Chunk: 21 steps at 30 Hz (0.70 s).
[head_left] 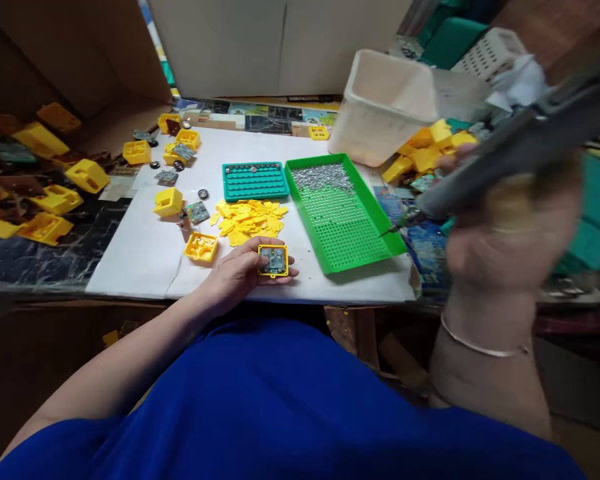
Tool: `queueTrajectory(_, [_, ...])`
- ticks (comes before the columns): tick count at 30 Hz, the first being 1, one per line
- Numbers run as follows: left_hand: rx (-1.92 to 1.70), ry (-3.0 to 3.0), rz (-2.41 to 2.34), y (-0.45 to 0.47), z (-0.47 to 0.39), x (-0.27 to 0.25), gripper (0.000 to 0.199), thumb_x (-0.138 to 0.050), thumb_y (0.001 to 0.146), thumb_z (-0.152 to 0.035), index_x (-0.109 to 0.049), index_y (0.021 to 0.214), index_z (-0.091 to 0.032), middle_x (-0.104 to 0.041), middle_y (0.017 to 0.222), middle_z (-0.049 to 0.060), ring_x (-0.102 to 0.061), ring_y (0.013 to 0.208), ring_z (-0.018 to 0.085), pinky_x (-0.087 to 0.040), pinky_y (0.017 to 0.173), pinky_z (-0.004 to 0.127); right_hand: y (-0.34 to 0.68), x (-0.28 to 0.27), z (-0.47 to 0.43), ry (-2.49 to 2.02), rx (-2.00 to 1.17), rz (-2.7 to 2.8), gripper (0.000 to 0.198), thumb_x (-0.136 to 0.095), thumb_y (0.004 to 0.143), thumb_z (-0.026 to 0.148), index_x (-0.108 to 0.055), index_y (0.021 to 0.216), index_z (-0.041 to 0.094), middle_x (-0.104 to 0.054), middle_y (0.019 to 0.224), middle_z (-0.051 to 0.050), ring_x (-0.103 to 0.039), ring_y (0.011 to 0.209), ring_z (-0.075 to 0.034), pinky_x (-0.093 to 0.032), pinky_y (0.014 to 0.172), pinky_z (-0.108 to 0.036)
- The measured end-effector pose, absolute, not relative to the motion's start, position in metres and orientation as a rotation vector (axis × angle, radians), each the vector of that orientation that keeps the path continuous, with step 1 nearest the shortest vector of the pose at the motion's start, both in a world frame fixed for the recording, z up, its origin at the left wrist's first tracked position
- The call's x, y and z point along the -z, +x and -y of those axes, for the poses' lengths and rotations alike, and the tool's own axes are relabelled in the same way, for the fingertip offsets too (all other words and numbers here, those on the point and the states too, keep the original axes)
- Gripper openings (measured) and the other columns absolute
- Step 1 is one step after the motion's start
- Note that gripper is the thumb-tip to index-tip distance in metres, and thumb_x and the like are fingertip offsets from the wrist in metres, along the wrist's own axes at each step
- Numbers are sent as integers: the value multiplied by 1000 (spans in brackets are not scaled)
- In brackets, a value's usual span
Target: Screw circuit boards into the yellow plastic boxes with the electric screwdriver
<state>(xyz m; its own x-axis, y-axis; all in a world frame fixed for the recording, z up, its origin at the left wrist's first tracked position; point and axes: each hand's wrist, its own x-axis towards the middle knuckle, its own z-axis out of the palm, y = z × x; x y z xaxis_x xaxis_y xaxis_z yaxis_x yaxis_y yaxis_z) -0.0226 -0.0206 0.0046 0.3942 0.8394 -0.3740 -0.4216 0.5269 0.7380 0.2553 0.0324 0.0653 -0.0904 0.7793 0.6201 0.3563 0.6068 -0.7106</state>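
Observation:
In my left hand (245, 267) lies a small square yellow casing with a circuit board (273, 261) inside, held near the table's front edge, thumb on its left side. My right hand (500, 240), blurred by motion, is wrapped round a dark power screwdriver (460, 180). The driver's thin bit (391, 230) points down and left over the green perforated tray (340, 230). Small silver screws (325, 177) are heaped at the tray's far end. Left of the tray is a pile of flat yellow plastic pieces (250, 221), with a teal ridged tray (256, 181) behind it.
Yellow casings (168, 201), loose circuit boards (198, 212) and small round parts are scattered on the left of the white sheet (130, 250). More casings (45, 200) pile up at far left. A whitish plastic bin (380, 113) stands at the back, beside yellow blocks (425, 157).

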Motion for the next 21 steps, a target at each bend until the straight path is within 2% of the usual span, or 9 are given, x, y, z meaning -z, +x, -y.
queueTrajectory(3, [-778, 611, -821, -8, 13, -3, 34, -56, 73, -12, -56, 107, -12, -74, 94, 14, -75, 91, 30, -57, 89, 48, 258, -68, -56, -821, -627, 1475, 29, -79, 74, 50, -63, 90, 33, -64, 82, 0, -66, 73, -17, -54, 72, -38])
queueTrajectory(5, [-761, 610, -827, 0, 9, -2, 33, -57, 72, -11, -57, 105, -11, -74, 93, 15, -75, 90, 29, -57, 88, 46, 252, -67, -69, -809, -816, 1488, 33, -83, 68, 49, -61, 84, 29, -60, 77, 1, -60, 62, -13, -51, 62, -34])
queueTrajectory(7, [-769, 602, -837, 4, 7, -2, 33, -57, 72, -12, -57, 105, -11, -74, 93, 16, -74, 90, 29, -58, 86, 44, 242, -63, -78, -786, -875, 1492, 34, -78, 72, 53, -57, 82, 28, -56, 72, 2, -54, 57, -12, -47, 56, -32])
queueTrajectory(10, [-783, 582, -860, 4, 6, -3, 33, -58, 74, -13, -57, 107, -10, -74, 97, 18, -74, 91, 29, -58, 85, 43, 225, -51, -87, -794, -796, 1513, 37, -65, 81, 62, -51, 81, 28, -48, 63, 4, -49, 53, -13, -45, 53, -32])
queueTrajectory(15, [-770, 563, -867, 3, 6, -4, 31, -57, 76, -12, -57, 107, -12, -73, 98, 14, -74, 92, 27, -58, 86, 42, 215, -28, -99, -906, -635, 1480, 48, -53, 82, 77, -48, 79, 29, -48, 62, 2, -51, 56, -16, -46, 58, -37])
queueTrajectory(21, [-765, 561, -851, 4, 6, -3, 31, -58, 76, -12, -57, 107, -13, -73, 96, 12, -74, 92, 26, -59, 84, 38, 218, -14, -106, -901, -530, 1474, 42, -49, 87, 72, -44, 83, 30, -47, 61, 2, -52, 55, -20, -44, 54, -37])
